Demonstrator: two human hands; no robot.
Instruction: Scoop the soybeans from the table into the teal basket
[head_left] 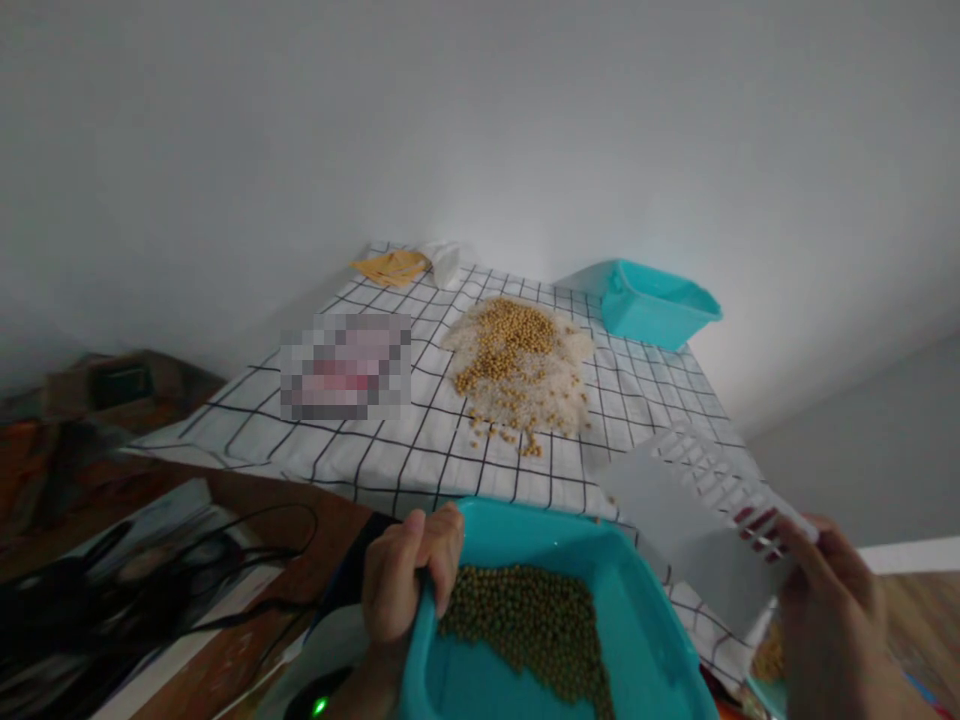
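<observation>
My left hand [412, 570] is closed on the left rim of a teal plastic basin [652, 610] at the near edge of the table. Greenish-brown beans or peas [532, 620] lie heaped inside it, mostly on the left side. At the right, my right hand [832, 600] grips a flat, pale grey plastic piece [697, 530] by its slotted edge, holding it tilted beside the basin. Some of my fingers show through the slots. On the cloth beyond the basin, a pile of yellow soybeans [517, 330] rests on spread white grains [517, 400] like rice.
A second teal basin [652, 310] stands at the back right of the checked cloth [420, 450]. A yellow item [394, 266] and a white one [444, 262] lie at the back left, near a pixelated item [345, 367]. Black cables [225, 560] lie at lower left.
</observation>
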